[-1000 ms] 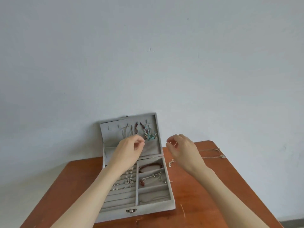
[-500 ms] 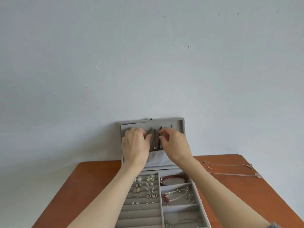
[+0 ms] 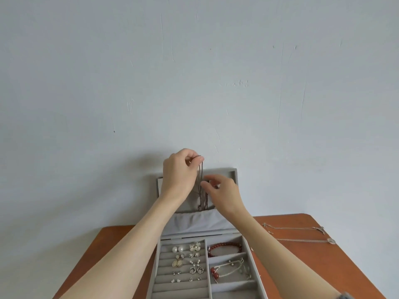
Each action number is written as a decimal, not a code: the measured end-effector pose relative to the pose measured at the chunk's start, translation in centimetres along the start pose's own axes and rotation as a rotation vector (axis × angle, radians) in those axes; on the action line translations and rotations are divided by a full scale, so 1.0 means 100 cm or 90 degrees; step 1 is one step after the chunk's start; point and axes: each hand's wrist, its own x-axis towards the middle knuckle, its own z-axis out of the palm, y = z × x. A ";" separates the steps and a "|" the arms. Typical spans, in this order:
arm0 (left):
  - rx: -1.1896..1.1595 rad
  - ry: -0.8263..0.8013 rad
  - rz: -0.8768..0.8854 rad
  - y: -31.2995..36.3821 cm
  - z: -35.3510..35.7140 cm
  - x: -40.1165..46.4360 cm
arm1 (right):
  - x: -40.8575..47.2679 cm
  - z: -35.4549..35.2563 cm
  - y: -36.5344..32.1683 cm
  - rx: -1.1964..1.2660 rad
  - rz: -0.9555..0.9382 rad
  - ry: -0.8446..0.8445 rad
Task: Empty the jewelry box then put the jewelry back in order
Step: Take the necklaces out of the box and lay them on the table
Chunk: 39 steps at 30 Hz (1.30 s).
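Up: left hand (image 3: 178, 173) pinches thin dark cord necklace (image 3: 201, 182).

Jewelry box (image 3: 237, 238) front (near end) beyond the bottom edge.

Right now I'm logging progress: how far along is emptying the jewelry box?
Early. Done: two silver chains lie on the table. In hand: the left hand pinches a dark cord necklace lifted from the lid; the right hand reaches for it. Left: earrings, red bead bracelet and pearl bracelet sit in the tray.
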 end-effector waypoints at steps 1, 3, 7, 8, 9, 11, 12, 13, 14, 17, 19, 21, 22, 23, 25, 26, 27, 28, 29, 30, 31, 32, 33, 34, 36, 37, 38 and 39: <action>-0.044 -0.002 -0.002 0.008 -0.004 0.001 | -0.001 -0.002 -0.003 0.020 0.002 -0.012; -0.105 -0.021 0.004 0.024 -0.011 0.001 | -0.003 -0.009 -0.009 0.074 -0.008 -0.033; -0.172 -0.093 -0.008 0.053 -0.028 -0.005 | -0.014 -0.030 -0.021 0.188 0.003 -0.068; -0.198 -0.118 -0.024 0.059 -0.031 -0.008 | -0.019 -0.037 -0.022 0.202 0.009 -0.082; -0.224 -0.146 -0.045 0.065 -0.034 -0.011 | -0.024 -0.044 -0.022 0.218 0.020 -0.098; -0.240 -0.196 -0.086 0.072 -0.039 -0.018 | -0.037 -0.061 -0.018 0.280 0.059 -0.144; -0.223 -0.217 -0.098 0.072 -0.041 -0.021 | -0.042 -0.071 -0.014 0.329 0.083 -0.177; -0.199 -0.242 -0.109 0.073 -0.043 -0.024 | -0.048 -0.084 -0.009 0.380 0.110 -0.206; -0.175 -0.269 -0.120 0.073 -0.046 -0.027 | -0.055 -0.098 -0.005 0.422 0.130 -0.220; -0.095 -0.352 -0.153 0.071 -0.055 -0.044 | -0.074 -0.140 0.005 0.451 0.156 -0.184; -0.002 -0.434 -0.151 0.072 -0.058 -0.060 | -0.085 -0.164 0.005 0.376 0.139 -0.153; 0.094 -0.521 -0.121 0.075 -0.054 -0.076 | -0.094 -0.181 -0.003 0.260 0.095 -0.168; 0.102 -0.535 -0.107 0.076 -0.049 -0.083 | -0.097 -0.186 -0.010 0.201 0.070 -0.185; 0.076 -0.523 -0.093 0.080 -0.041 -0.091 | -0.101 -0.191 -0.018 0.153 0.045 -0.203; -0.039 -0.460 -0.095 0.093 -0.025 -0.110 | -0.108 -0.198 -0.030 0.097 0.006 -0.223; -0.117 -0.435 -0.117 0.100 -0.017 -0.119 | -0.111 -0.201 -0.034 0.084 -0.006 -0.223; -0.207 -0.429 -0.149 0.108 -0.009 -0.126 | -0.114 -0.204 -0.037 0.074 -0.013 -0.221; -0.295 -0.446 -0.185 0.116 -0.001 -0.134 | -0.118 -0.208 -0.037 0.063 -0.017 -0.216; -0.362 -0.474 -0.209 0.121 0.006 -0.139 | -0.121 -0.212 -0.038 0.053 -0.018 -0.210; -0.398 -0.506 -0.214 0.126 0.011 -0.143 | -0.123 -0.216 -0.036 0.047 -0.014 -0.201; -0.410 -0.540 -0.208 0.130 0.015 -0.148 | -0.125 -0.222 -0.033 0.050 -0.004 -0.187; -0.401 -0.562 -0.195 0.133 0.019 -0.151 | -0.128 -0.227 -0.028 0.063 0.010 -0.171; -0.379 -0.566 -0.182 0.135 0.023 -0.154 | -0.130 -0.232 -0.021 0.084 0.026 -0.150; -0.353 -0.554 -0.177 0.136 0.028 -0.155 | -0.132 -0.238 -0.013 0.109 0.044 -0.126; -0.314 -0.505 -0.186 0.135 0.037 -0.154 | -0.137 -0.245 0.007 0.158 0.095 -0.073; -0.297 -0.481 -0.196 0.132 0.041 -0.152 | -0.140 -0.247 0.019 0.184 0.127 -0.052; -0.285 -0.466 -0.211 0.128 0.045 -0.150 | -0.143 -0.246 0.031 0.209 0.161 -0.038; -0.283 -0.465 -0.232 0.124 0.050 -0.147 | -0.146 -0.244 0.044 0.230 0.193 -0.027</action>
